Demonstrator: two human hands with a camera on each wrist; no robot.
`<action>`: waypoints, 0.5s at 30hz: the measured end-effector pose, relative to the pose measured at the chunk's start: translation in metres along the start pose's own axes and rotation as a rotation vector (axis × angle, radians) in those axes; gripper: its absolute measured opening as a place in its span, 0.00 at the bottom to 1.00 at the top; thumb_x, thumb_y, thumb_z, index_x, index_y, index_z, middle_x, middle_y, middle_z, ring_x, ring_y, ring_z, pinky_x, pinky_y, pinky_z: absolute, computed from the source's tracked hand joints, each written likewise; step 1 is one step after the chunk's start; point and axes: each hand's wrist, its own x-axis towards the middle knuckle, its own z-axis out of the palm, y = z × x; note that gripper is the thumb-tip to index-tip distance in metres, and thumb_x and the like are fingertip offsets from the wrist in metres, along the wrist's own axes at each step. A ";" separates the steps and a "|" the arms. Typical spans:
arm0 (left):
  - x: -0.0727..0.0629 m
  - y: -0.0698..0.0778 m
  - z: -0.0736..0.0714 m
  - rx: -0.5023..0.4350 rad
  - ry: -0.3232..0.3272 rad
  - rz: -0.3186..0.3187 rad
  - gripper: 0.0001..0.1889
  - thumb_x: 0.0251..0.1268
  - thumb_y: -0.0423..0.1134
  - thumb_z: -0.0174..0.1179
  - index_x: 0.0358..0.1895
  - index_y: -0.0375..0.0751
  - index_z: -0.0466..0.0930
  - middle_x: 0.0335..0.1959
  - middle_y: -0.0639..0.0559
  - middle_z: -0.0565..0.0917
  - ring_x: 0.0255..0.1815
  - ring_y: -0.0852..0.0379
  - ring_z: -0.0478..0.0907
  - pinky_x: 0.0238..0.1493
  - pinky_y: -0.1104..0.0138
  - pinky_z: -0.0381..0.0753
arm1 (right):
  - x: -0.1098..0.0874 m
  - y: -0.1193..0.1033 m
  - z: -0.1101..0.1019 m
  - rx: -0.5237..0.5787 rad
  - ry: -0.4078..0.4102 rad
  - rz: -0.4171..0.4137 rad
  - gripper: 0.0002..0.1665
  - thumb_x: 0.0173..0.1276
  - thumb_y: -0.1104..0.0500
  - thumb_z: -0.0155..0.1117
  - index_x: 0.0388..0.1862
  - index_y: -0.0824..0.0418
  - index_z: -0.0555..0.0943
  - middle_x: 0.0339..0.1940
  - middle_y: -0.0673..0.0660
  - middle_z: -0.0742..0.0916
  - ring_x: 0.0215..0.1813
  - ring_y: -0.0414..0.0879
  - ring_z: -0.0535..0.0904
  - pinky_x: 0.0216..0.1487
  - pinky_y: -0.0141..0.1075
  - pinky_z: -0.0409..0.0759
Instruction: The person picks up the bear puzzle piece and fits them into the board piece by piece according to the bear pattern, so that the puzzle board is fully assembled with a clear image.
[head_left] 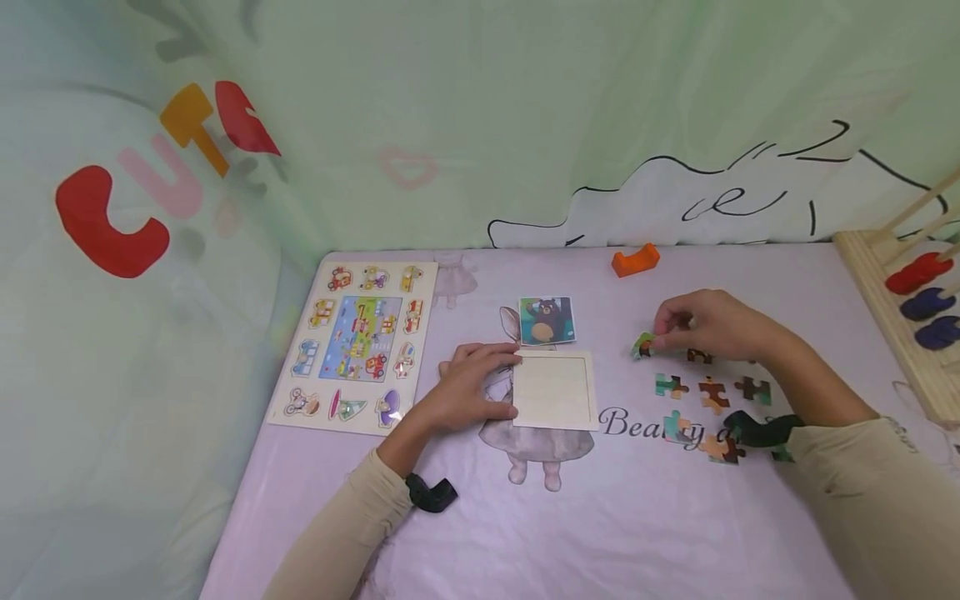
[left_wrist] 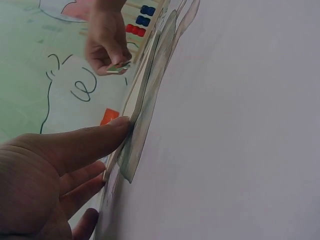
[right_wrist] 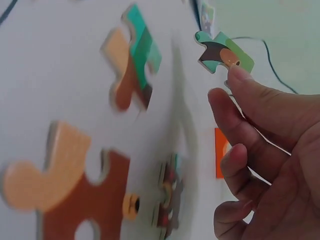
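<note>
Between the thumb and index finger of my right hand (head_left: pixel 708 321) I pinch a green and brown jigsaw piece (right_wrist: pixel 225 52), raised above the table. My left hand (head_left: pixel 472 387) rests at the left side of a square wooden puzzle tray (head_left: pixel 555 390), its thumb and extended fingers touching the edge. A picture card of a dark bear (head_left: pixel 547 321) lies just behind the tray. Several loose jigsaw pieces (head_left: pixel 714 394) are spread in front of my right hand, some partly hidden by that hand and wrist.
To the left lies a board with vehicle pictures (head_left: pixel 360 342). An orange block-like object (head_left: pixel 636 260) sits at the back near the curtain (head_left: pixel 420 125). A wooden bead frame (head_left: pixel 885 308) with red and blue beads stands at the right edge.
</note>
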 end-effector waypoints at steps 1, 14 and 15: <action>0.000 0.000 0.000 0.000 -0.001 -0.001 0.38 0.56 0.50 0.74 0.72 0.54 0.72 0.79 0.59 0.65 0.78 0.45 0.54 0.59 0.45 0.57 | 0.000 -0.002 0.000 0.005 0.000 -0.011 0.07 0.67 0.53 0.73 0.37 0.52 0.83 0.31 0.49 0.83 0.39 0.47 0.73 0.34 0.34 0.72; 0.000 0.003 0.000 -0.001 0.000 -0.020 0.38 0.55 0.50 0.75 0.72 0.54 0.73 0.79 0.62 0.66 0.78 0.46 0.54 0.61 0.45 0.56 | 0.004 -0.030 0.009 0.033 0.049 -0.089 0.08 0.66 0.55 0.75 0.38 0.53 0.84 0.31 0.46 0.86 0.41 0.46 0.76 0.39 0.32 0.76; 0.000 0.003 0.000 -0.001 0.000 -0.019 0.38 0.55 0.50 0.75 0.72 0.54 0.73 0.79 0.62 0.65 0.78 0.46 0.54 0.61 0.45 0.56 | 0.004 -0.031 0.010 0.041 0.051 -0.092 0.08 0.66 0.55 0.74 0.39 0.54 0.84 0.32 0.46 0.87 0.42 0.46 0.77 0.40 0.32 0.77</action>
